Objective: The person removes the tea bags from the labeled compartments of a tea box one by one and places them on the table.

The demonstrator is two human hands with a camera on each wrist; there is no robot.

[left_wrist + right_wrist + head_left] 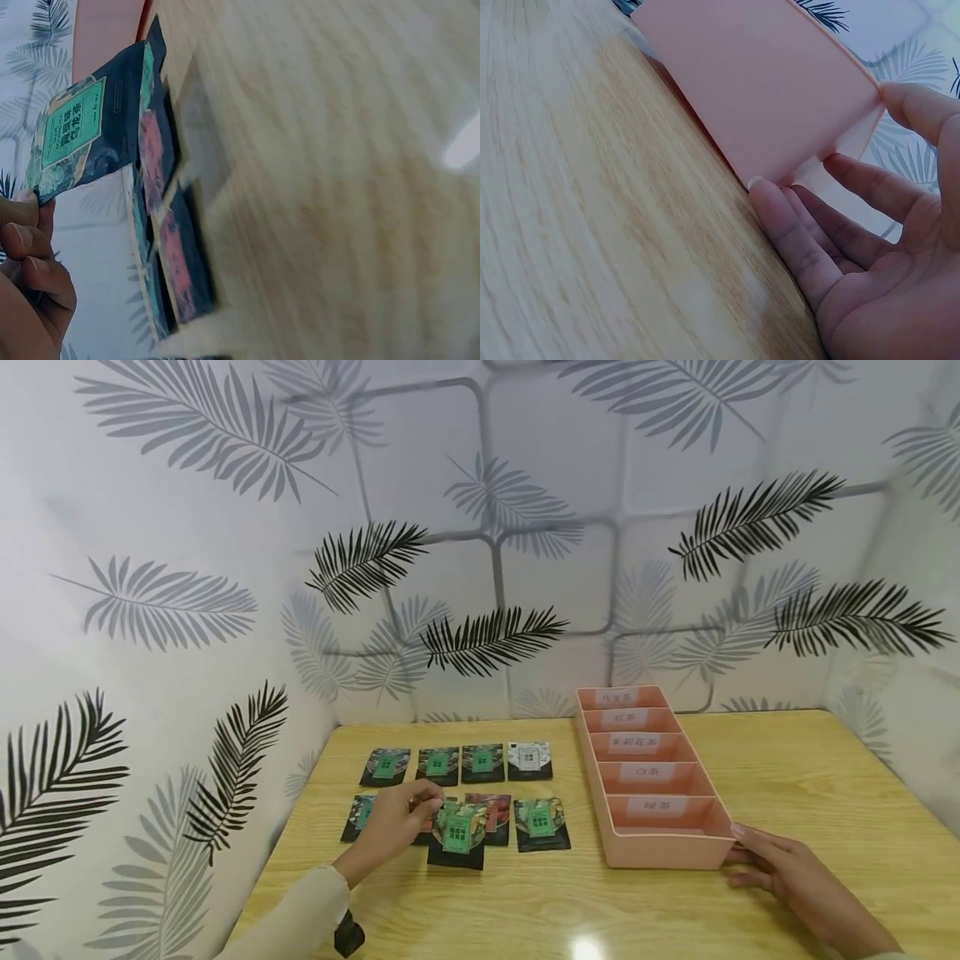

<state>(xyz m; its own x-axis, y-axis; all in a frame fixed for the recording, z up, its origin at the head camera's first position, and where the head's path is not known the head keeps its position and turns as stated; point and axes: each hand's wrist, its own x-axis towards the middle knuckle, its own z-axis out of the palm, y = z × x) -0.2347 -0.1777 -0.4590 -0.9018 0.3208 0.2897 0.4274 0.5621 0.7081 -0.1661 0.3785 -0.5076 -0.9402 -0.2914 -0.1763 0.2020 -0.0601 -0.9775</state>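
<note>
My left hand (397,818) pinches a dark tea sachet (459,833) by its upper corner, between thumb and fingertips. This sachet has a green label and a leafy print. In the head view it overlaps other tea sachets behind it. The left wrist view shows the held sachet (90,124) tilted, with several more lying on the table beyond. My right hand (783,868) touches the near right corner of a pink divided box (663,852). In the right wrist view, its fairly straight fingers (799,240) spread from the box's rim down to its base.
Several sachets lie in two rows on the wooden table (525,910), including a white one (529,760) in the back row. Paper labels (657,805) mark the box's compartments. A leaf-patterned wall covering (555,568) rises behind the table.
</note>
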